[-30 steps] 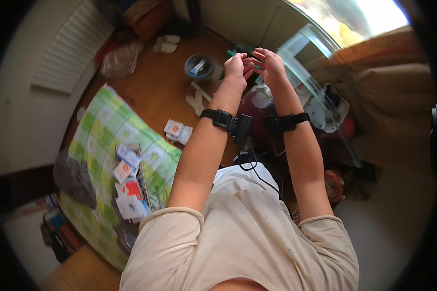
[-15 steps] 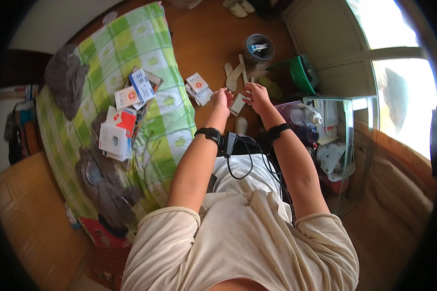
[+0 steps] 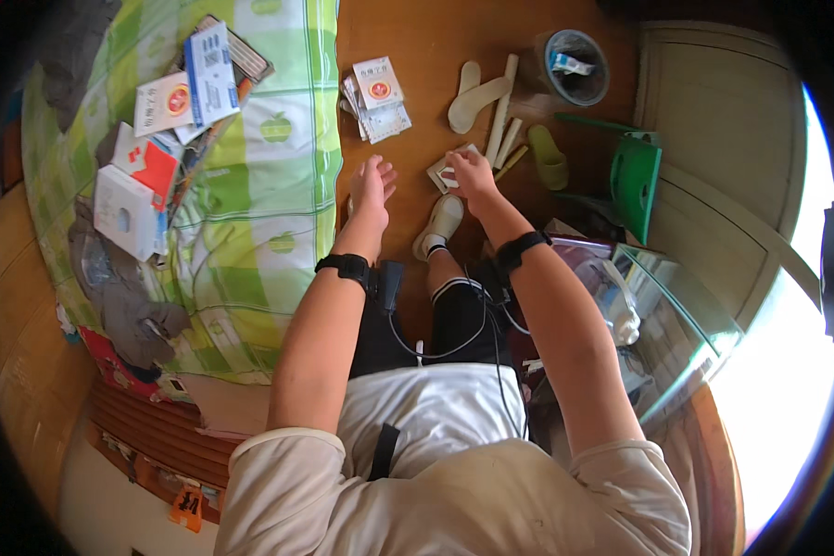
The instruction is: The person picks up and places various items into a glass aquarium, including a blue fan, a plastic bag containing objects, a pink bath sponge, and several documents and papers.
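My left hand (image 3: 372,193) is held over the floor beside the bed's edge, its fingers apart and nothing in them. My right hand (image 3: 473,176) hovers with spread fingers over a small white box (image 3: 436,173), partly covering it from view. The box appears to lie on the floor; whether a fingertip touches it I cannot tell. Beyond my hands, a stack of booklets (image 3: 378,93) with a white and orange cover lies on the wooden floor. Pale insoles (image 3: 477,104) and white rolled tubes (image 3: 502,111) lie to its right.
On my left is a bed with a green checked cover (image 3: 278,176), bearing books (image 3: 162,104) and grey clothes (image 3: 139,296). A bin (image 3: 576,67), a green slipper (image 3: 549,157), a green plastic stool (image 3: 635,181) and a glass case (image 3: 676,315) stand on the right.
The view has shifted, bringing the floor items closer and my legs and shoe further into sight. My hands have moved farther apart, the left one toward the bed.
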